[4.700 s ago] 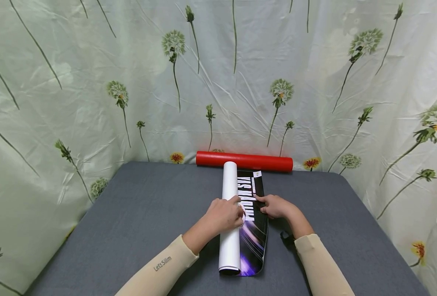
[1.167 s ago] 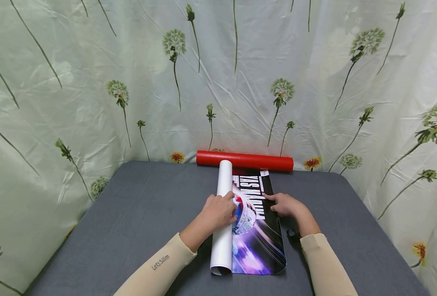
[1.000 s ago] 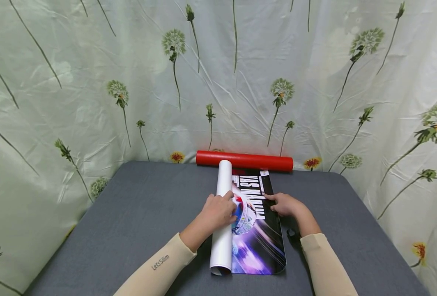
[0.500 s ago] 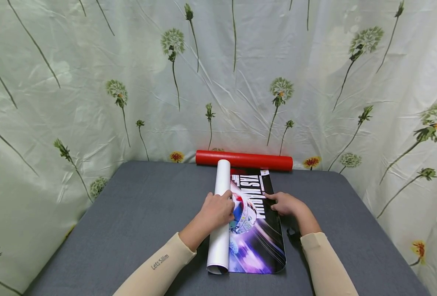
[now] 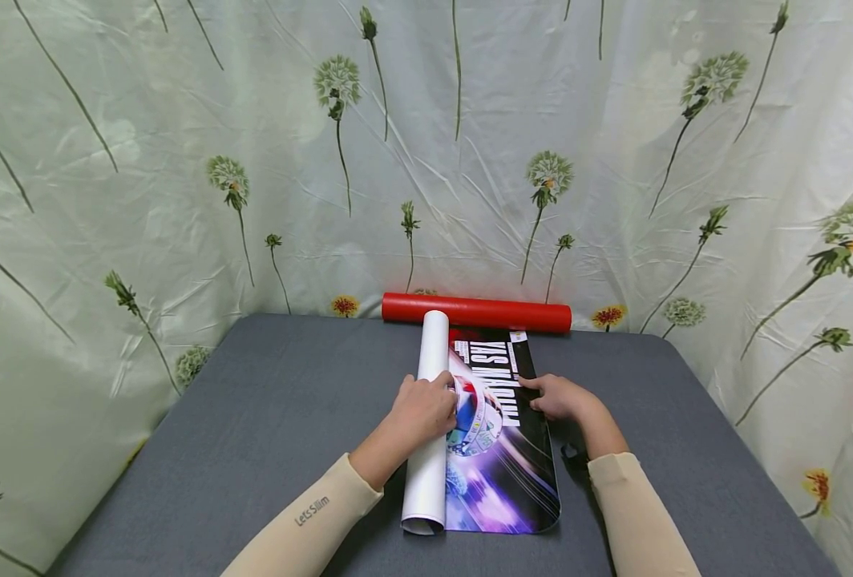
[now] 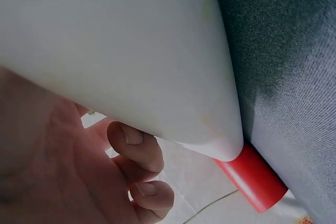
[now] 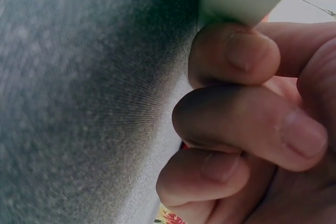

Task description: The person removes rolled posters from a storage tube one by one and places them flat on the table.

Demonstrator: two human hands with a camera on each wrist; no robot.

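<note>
One end of the poster is laid near the surface's far edge; its roll is gripped by the left hand's fingers, its side pinched by the right hand's. Judged light, springy, crease-prone; edge holds advised.

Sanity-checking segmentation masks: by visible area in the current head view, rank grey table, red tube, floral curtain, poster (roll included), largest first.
1. Floral curtain
2. Grey table
3. Poster, rolled and flat parts together
4. Red tube

No near-ties here.
</note>
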